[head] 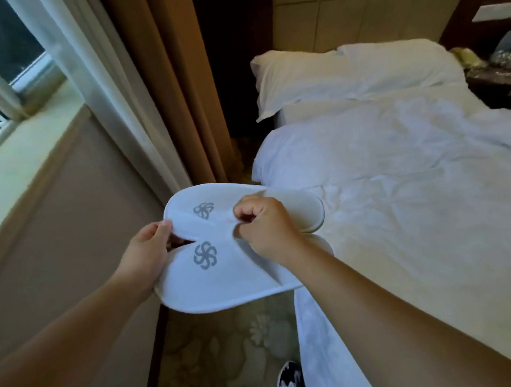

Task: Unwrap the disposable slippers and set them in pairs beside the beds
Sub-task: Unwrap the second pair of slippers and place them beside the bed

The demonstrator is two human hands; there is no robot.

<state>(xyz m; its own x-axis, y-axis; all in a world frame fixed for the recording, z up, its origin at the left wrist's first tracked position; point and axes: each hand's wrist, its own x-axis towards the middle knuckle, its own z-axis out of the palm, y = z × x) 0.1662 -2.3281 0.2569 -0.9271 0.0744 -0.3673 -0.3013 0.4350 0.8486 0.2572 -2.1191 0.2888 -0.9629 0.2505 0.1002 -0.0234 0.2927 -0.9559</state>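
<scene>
The slippers [221, 246] sit between window wall [55, 220] at left and bed [413, 198] at right, above the carpet [222, 354].

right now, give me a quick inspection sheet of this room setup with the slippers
surface: patterned carpet in the gap between the bed and the window wall; no slippers set down on it yet
job's things: pair of white slippers with grey pinwheel logos, held in the air side by side; no wrapper visible on them
clutter: small items on the nightstand, too dim to identify
grippers: left hand holds the toe end; right hand pinches the uppers
cables: nothing seen
surroundings: pillow, brown curtain, window, sneaker on the carpet
</scene>
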